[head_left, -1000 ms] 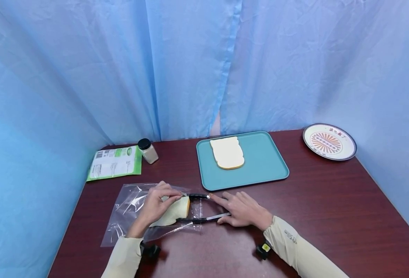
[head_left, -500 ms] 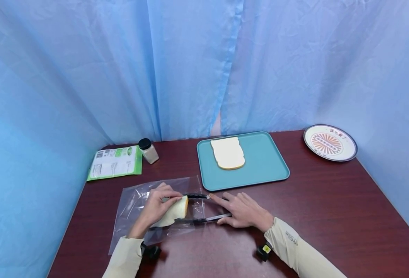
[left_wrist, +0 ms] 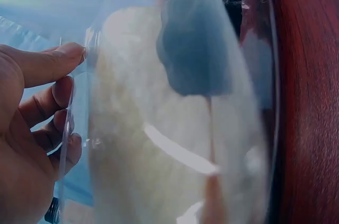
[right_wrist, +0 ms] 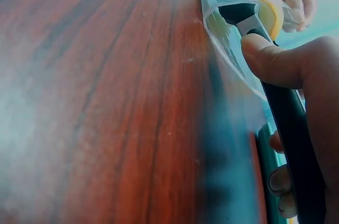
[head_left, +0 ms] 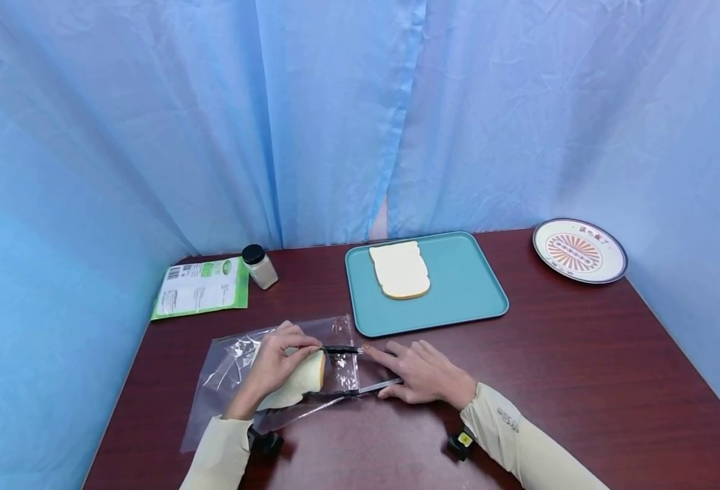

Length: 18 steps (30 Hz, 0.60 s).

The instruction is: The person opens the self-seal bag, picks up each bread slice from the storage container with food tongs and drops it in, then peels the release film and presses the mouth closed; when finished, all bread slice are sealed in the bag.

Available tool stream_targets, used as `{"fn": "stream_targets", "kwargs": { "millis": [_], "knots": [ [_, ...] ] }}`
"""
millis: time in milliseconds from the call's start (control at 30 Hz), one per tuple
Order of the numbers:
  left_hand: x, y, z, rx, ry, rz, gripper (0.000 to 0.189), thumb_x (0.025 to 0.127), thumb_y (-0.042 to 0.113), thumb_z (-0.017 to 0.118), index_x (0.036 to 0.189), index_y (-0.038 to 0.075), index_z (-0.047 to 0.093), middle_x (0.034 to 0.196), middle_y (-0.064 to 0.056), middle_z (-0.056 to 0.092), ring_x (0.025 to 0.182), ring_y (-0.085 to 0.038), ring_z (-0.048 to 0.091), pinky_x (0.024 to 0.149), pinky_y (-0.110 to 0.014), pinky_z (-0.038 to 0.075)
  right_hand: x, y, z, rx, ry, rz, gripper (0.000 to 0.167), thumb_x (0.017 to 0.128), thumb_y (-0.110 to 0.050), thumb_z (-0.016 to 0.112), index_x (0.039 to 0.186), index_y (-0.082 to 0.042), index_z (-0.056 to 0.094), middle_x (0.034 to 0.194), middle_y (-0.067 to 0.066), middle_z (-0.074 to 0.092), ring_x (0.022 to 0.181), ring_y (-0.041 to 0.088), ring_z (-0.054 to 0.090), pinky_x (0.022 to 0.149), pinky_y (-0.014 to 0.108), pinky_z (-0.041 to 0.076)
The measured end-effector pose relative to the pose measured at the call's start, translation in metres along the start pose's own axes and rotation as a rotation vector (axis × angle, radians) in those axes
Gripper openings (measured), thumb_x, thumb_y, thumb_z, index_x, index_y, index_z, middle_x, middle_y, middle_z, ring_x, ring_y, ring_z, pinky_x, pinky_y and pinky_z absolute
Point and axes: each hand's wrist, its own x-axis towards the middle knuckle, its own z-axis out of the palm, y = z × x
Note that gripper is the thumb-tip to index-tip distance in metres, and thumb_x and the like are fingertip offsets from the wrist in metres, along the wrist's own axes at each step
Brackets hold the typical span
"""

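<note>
A clear plastic bag [head_left: 228, 381] lies on the dark wooden table with a slice of white bread [head_left: 301, 381] inside its mouth. My left hand [head_left: 283, 357] pinches the bag's upper edge over the bread; the left wrist view shows the fingers [left_wrist: 47, 65] on the film [left_wrist: 228, 102]. My right hand [head_left: 421, 373] holds metal tongs [head_left: 360, 390] with black tips. The tongs' two arms are spread on either side of the slice, reaching into the bag's mouth. In the right wrist view my thumb [right_wrist: 280, 62] presses on the black arm [right_wrist: 288, 123].
A teal tray [head_left: 464, 299] behind the hands carries a second bread slice [head_left: 399, 270]. A patterned plate [head_left: 579, 250] sits at the far right. A small black-capped jar [head_left: 260, 266] and a green packet [head_left: 201, 290] lie at the back left. Blue curtains surround the table.
The tongs and my right hand have slid a little to the left. The bag's mouth now lies over the tong tips. The bread has shifted slightly left with them.
</note>
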Motion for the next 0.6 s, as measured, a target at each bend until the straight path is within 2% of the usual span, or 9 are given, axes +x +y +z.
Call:
{"fn": "stream_targets", "kwargs": {
  "millis": [100,333,600],
  "knots": [
    [0.0005,0.0003,0.0021,-0.004,-0.016,0.008,0.010,0.078,-0.003,0.079,0.084,0.004,0.080,0.069,0.000,0.067,0.071,-0.010,0.051,0.062,-0.033,0.043,0.0017,-0.0017,-0.0003,0.001,0.002,-0.004,0.078,0.087,-0.067,0.062,0.147,-0.019,0.051,0.092,-0.001,0.064,0.046,0.009,0.028,0.047,0.021,0.019],
    [0.0003,0.0039,0.0051,-0.002,-0.043,-0.041,0.009,0.080,0.000,0.078,0.085,0.007,0.080,0.071,0.002,0.067,0.072,-0.008,0.050,0.061,-0.030,0.043,0.0056,-0.0061,0.0006,0.000,-0.007,-0.003,0.077,0.088,-0.067,0.061,0.147,-0.018,0.050,0.094,-0.001,0.064,0.047,0.009,0.031,0.047,0.021,0.022],
    [-0.0019,0.0018,0.0078,-0.015,-0.020,0.009,0.008,0.080,-0.001,0.078,0.084,0.005,0.080,0.069,0.000,0.067,0.071,-0.012,0.052,0.063,-0.028,0.043,0.0072,-0.0084,0.0018,0.000,0.024,0.020,0.078,0.086,-0.065,0.064,0.146,-0.017,0.051,0.094,0.002,0.066,0.045,0.010,0.032,0.045,0.022,0.022]
  ]
}}
